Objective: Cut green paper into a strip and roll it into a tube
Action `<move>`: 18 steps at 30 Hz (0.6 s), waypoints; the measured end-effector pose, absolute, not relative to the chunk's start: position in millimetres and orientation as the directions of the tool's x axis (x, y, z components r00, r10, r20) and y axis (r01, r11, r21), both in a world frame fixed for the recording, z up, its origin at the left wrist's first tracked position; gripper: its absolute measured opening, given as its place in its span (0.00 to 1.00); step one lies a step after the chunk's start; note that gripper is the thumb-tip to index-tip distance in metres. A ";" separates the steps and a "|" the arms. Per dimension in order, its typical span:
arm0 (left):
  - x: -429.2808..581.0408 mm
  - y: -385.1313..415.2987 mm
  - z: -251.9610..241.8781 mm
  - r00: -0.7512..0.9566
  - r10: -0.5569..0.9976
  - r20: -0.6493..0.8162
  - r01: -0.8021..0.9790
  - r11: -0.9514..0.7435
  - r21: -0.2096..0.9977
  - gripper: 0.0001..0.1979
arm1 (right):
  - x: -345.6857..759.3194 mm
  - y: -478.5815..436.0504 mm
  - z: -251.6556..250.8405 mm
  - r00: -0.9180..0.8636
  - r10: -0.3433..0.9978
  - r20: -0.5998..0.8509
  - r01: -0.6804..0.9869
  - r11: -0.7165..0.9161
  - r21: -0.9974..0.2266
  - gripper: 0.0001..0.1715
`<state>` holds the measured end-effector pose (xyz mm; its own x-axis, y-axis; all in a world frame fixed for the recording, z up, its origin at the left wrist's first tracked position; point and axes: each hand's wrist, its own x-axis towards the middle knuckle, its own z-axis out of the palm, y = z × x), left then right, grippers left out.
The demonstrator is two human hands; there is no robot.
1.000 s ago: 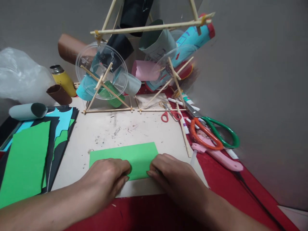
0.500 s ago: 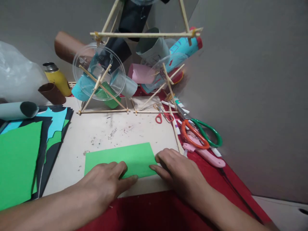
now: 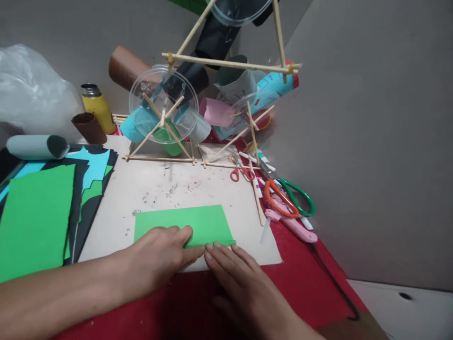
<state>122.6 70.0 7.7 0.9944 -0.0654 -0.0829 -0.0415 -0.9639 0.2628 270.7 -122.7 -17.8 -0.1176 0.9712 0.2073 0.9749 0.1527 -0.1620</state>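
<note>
A green sheet of paper (image 3: 207,219) lies on a pale board (image 3: 120,189), with a narrow fold along its near edge. My left hand (image 3: 157,252) presses on that near edge; its fingers are curled over the paper and the thumb points right along the fold. Flat and stretched out, the fingers of my right hand (image 3: 239,276) rest on the fold close to the left thumb. Part of the paper's lower left is hidden under my left hand.
A stick frame (image 3: 155,159) with clear plastic discs and paper tubes rises behind the board. Small scissors (image 3: 242,174), large scissors (image 3: 283,198) and a pink glue gun (image 3: 297,229) lie at right. Green and black sheets (image 3: 38,217), a brown tube (image 3: 90,128) and a yellow bottle (image 3: 99,111) are at left.
My right hand has moved from the paper's right end leftward along the near edge, its fingers now flattened. A folded strip shows there. The whole view has shifted slightly.
</note>
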 end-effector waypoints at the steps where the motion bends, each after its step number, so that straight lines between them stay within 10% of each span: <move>1: 122.3 69.7 8.5 0.995 -0.067 -0.073 -0.046 -0.966 0.254 0.25 | 269.4 -122.7 -19.5 -0.103 0.976 0.191 0.977 0.135 -0.162 0.31; 18: 91.4 74.4 29.6 0.952 0.288 -0.100 0.289 -0.746 0.599 0.18 | 249.6 -110.9 -24.1 -0.042 0.961 0.274 0.998 0.050 -0.024 0.32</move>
